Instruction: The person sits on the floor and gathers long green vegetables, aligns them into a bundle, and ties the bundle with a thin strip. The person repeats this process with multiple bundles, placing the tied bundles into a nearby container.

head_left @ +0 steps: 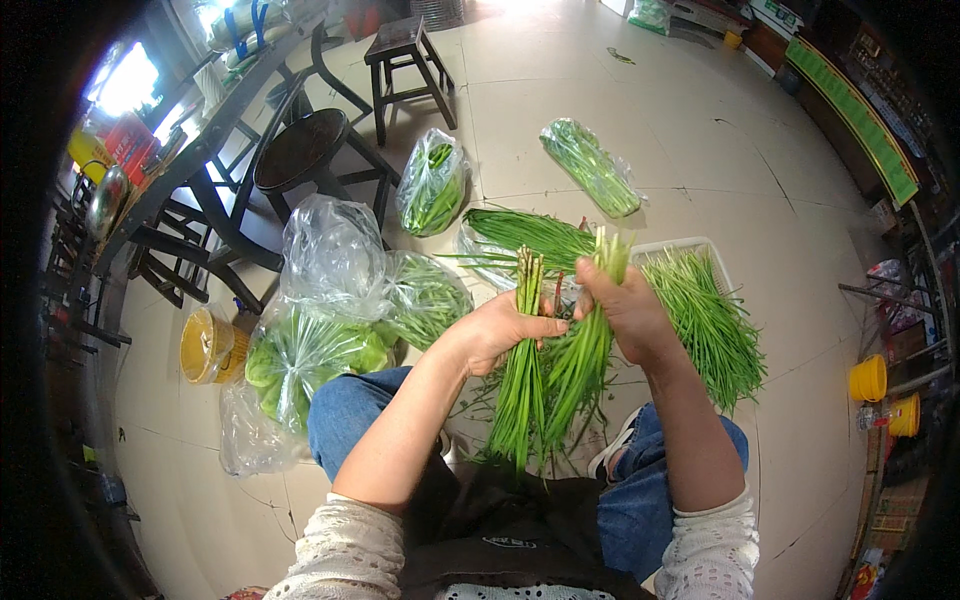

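My left hand (491,330) grips a thin bunch of garlic chives (519,405), stalk ends up and leaves hanging toward my lap. My right hand (630,307) holds a fuller, paler-stemmed bunch (581,367) beside it, also stalks up. Just beyond both hands, a pile of chives (532,236) lies on a clear plastic bag on the floor. Right of my right hand, a white plastic basket (694,244) bears a large heap of chives (705,322) that overhangs its near side. Loose leaf scraps (480,397) litter the floor between my feet, partly hidden by the bunches.
At the left stand bagged leafy greens (300,367), bagged green pods (427,296) and a yellow bucket (214,345). Two more bags of greens (433,184) (592,169) lie farther out. A round stool (304,150), a square stool (397,41) and a table (202,146) rise upper left.
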Tool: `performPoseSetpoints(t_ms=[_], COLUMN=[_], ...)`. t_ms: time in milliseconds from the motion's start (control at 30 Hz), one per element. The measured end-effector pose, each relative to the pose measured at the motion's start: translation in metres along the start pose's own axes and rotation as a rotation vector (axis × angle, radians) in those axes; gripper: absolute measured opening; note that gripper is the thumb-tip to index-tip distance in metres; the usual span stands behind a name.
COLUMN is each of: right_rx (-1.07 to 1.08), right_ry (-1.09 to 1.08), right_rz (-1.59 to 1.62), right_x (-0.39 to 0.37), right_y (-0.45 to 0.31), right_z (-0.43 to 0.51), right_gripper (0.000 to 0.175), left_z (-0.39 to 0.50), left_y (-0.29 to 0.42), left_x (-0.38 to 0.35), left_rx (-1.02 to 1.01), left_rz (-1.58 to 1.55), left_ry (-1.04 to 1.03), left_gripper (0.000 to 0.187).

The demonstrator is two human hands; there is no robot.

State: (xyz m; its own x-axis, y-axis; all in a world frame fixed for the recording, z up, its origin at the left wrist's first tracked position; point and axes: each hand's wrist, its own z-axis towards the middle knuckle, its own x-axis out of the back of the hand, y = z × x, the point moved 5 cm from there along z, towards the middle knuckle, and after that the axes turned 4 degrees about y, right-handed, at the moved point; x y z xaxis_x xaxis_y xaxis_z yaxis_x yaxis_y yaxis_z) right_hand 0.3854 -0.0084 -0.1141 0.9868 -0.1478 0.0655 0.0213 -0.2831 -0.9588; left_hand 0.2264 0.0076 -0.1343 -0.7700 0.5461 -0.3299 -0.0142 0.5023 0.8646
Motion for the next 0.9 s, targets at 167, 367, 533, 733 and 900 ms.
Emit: performPoseSetpoints(t_ms=[167,367,533,733,900], right_rx=[0.216,0.159,0.129,0.123,0.118], right_ry=[-0.149,-0.120,-0.027,-0.040,-0.118], right_rz=[-0.121,-0.045,0.048,0.085,0.043], right_x=[-0.025,-0.010,0.017,0.009,-0.006], right_y=[-0.012,-0.016,-0.027,-0.022,-0.015], right_z=[-0.011,-0.008,-0.004,-0.008,-0.010], right_gripper=[0.015,0.014,0.024,0.020,0.017], left_z=[0.000,0.000,-0.005,0.000,0.002], left_y=[-0.001,0.003,0.006,0.008,0.003], left_x=[-0.007,0.003,0.012,0.005,0.008], left_rx=[-0.051,-0.046,-0.008,-0.113,-0.078], left_rz=[-0.018,-0.077,-0.202,0.104,0.116], left_ry=[-0.017,0.003,0.131,0.040,0.074], left_gripper=[0.031,0.022,0.027,0.026,0.020])
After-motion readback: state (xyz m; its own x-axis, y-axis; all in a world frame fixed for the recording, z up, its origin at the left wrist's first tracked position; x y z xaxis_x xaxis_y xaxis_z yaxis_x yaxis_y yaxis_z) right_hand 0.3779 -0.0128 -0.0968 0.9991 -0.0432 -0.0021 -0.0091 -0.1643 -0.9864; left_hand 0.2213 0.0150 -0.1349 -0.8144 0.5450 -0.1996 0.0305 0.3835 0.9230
